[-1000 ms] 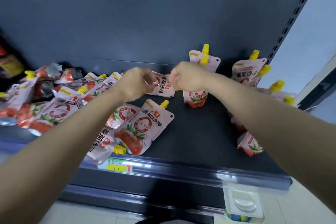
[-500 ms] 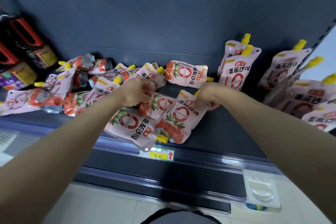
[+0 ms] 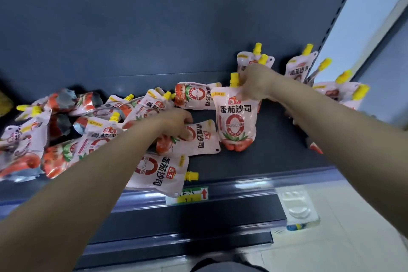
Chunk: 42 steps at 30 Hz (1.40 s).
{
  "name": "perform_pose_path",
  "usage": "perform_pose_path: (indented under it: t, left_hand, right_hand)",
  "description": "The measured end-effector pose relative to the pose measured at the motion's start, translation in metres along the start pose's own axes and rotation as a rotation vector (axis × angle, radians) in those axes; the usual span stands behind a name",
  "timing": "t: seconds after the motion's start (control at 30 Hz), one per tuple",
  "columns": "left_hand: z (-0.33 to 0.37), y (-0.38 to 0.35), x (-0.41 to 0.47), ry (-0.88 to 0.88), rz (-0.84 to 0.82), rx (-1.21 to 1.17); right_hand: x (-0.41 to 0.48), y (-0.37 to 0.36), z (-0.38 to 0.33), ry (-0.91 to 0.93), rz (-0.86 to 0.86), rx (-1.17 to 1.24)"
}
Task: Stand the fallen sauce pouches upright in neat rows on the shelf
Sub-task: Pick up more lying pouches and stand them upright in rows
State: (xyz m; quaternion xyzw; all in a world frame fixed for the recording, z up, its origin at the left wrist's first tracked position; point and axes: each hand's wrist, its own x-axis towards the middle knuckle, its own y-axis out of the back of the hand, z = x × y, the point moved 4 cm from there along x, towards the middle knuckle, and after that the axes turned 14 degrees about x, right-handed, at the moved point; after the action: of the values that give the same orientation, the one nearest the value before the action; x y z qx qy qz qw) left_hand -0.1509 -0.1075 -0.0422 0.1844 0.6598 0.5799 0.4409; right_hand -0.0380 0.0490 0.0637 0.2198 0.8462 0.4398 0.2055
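Observation:
My right hand (image 3: 256, 83) grips the top corner of a white tomato sauce pouch (image 3: 237, 119) with a yellow cap, holding it upright on the dark shelf (image 3: 276, 157). My left hand (image 3: 176, 121) rests on a fallen pouch (image 3: 196, 139) lying flat just left of the upright one; whether the fingers pinch it I cannot tell. Another flat pouch (image 3: 161, 174) overhangs the front edge. Several fallen pouches (image 3: 66, 130) are heaped at the left. Upright pouches (image 3: 298, 68) stand at the back right, partly behind my right arm.
The shelf's front rail (image 3: 254, 185) carries a yellow-green price tag (image 3: 189, 194). A dark back panel (image 3: 176, 17) closes the rear. A slotted upright (image 3: 331, 17) bounds the right side. A clear plastic holder (image 3: 295, 210) hangs below the rail at right.
My right hand has lifted a pouch from lying flat near the front to standing upright, gripped at its top. My left hand has shifted right onto another fallen pouch. The camera has turned slightly right.

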Motion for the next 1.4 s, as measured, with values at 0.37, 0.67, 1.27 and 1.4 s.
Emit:
perform_pose_path:
  t: [0.37,0.67,1.27,1.4]
  left_hand:
    - [0.021,0.007,0.025,0.013,0.026,-0.082]
    - [0.025,0.048,0.007,0.077,0.411,-0.599]
    - [0.135,0.038,0.006,-0.005,0.506,-0.97]
    - [0.142,0.04,0.009,-0.031,0.424,-1.011]
  right_hand:
    - [0.002,0.03,0.064,-0.078,0.299,-0.012]
    - [0.026,0.045,0.071,-0.028,0.329,-0.012]
    - [0.023,0.074,0.081,0.071,0.022,-0.024]
    - [0.023,0.083,0.082,0.112,0.009,0.012]
